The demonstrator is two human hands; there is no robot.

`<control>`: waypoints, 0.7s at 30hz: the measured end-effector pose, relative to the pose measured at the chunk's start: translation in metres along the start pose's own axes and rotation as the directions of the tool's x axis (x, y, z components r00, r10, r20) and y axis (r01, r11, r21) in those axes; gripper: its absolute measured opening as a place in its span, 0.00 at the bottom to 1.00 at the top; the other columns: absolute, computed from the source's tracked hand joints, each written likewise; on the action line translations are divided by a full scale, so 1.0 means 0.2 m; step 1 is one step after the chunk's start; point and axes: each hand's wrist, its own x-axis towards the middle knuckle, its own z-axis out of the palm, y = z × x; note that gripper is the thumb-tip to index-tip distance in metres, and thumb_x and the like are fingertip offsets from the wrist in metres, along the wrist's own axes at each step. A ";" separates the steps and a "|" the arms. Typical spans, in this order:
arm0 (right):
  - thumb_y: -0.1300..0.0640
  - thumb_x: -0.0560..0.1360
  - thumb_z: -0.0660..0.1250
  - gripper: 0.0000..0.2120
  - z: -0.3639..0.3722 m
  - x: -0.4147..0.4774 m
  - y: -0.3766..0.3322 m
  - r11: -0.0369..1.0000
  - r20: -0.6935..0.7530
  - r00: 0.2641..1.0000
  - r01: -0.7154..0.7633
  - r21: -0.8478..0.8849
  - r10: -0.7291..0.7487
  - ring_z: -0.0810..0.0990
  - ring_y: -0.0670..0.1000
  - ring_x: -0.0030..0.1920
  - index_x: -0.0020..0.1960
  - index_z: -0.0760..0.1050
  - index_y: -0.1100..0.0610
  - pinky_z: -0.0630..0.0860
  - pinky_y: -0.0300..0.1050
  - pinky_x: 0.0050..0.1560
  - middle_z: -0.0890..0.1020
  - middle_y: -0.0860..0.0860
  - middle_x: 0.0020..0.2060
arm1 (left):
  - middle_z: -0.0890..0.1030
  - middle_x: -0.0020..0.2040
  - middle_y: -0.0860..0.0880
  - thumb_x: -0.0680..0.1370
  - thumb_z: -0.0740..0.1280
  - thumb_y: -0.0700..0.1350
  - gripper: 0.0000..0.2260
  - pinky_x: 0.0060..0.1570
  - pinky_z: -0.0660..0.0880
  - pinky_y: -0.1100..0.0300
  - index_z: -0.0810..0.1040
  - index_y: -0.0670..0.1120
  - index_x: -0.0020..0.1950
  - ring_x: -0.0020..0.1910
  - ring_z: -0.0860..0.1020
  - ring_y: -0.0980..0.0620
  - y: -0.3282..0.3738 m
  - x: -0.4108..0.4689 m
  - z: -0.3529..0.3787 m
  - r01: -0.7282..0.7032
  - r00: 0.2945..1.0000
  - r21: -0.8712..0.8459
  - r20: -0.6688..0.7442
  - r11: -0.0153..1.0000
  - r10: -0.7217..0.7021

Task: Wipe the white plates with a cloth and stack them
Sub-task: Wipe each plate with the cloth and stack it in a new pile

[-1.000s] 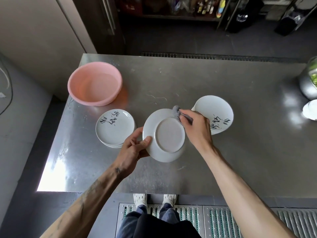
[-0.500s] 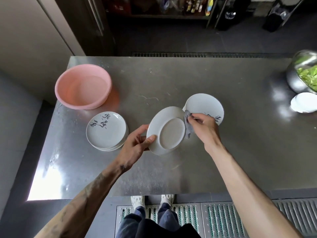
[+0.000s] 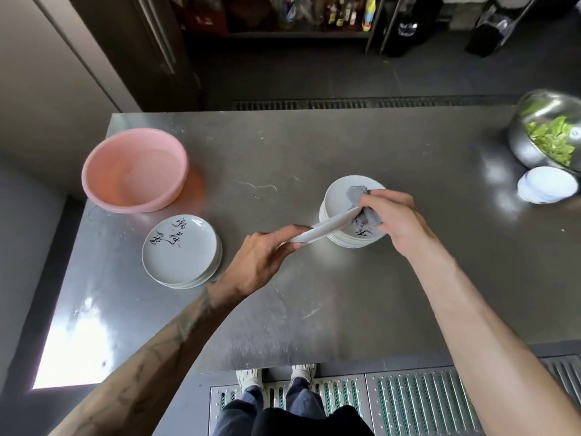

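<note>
Precariously, the left hand (image 3: 264, 259) pinches the tilted plate (image 3: 323, 229) by one rim over the right stack (image 3: 338, 191); the right hand (image 3: 396, 221) bunches the cloth (image 3: 361, 212), seemingly against it; hard wiping could pry it loose.

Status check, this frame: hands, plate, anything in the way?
Left hand grips plate by its rim, edge-on. Right hand presses grey cloth against it. Left stack, right stack alongside; nothing blocking.

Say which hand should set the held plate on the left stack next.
Left, probably. The left hand pinches the plate by its rim, and the left stack sits close beside it. The right hand is busy gripping the cloth against the plate.
</note>
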 end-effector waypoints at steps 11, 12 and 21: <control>0.67 0.67 0.70 0.06 -0.21 0.15 0.16 0.991 -0.127 0.990 0.076 0.110 -0.061 0.69 0.50 0.35 0.44 0.80 0.62 0.66 0.47 0.43 0.73 0.51 0.35 | 0.76 0.72 0.41 0.77 0.75 0.50 0.24 0.66 0.68 0.66 0.79 0.43 0.71 0.72 0.74 0.49 0.03 0.30 0.21 0.235 0.964 -0.064 -0.116 0.970 -0.241; 0.67 0.66 0.70 0.08 -0.22 0.17 0.18 0.990 -0.135 0.989 0.075 0.117 -0.059 0.70 0.50 0.34 0.45 0.79 0.63 0.66 0.46 0.42 0.73 0.52 0.36 | 0.80 0.68 0.39 0.77 0.76 0.51 0.26 0.62 0.70 0.65 0.78 0.42 0.72 0.68 0.78 0.47 0.04 0.33 0.24 0.269 0.955 -0.074 -0.105 0.960 -0.276; 0.65 0.63 0.70 0.11 -0.27 0.34 0.35 0.990 -0.231 0.972 0.074 0.118 -0.046 0.68 0.48 0.39 0.45 0.78 0.60 0.66 0.44 0.44 0.73 0.47 0.37 | 0.67 0.80 0.44 0.66 0.75 0.67 0.58 0.72 0.67 0.53 0.49 0.46 0.85 0.77 0.69 0.42 -0.04 0.56 0.46 0.411 0.908 -0.094 0.138 0.907 -0.397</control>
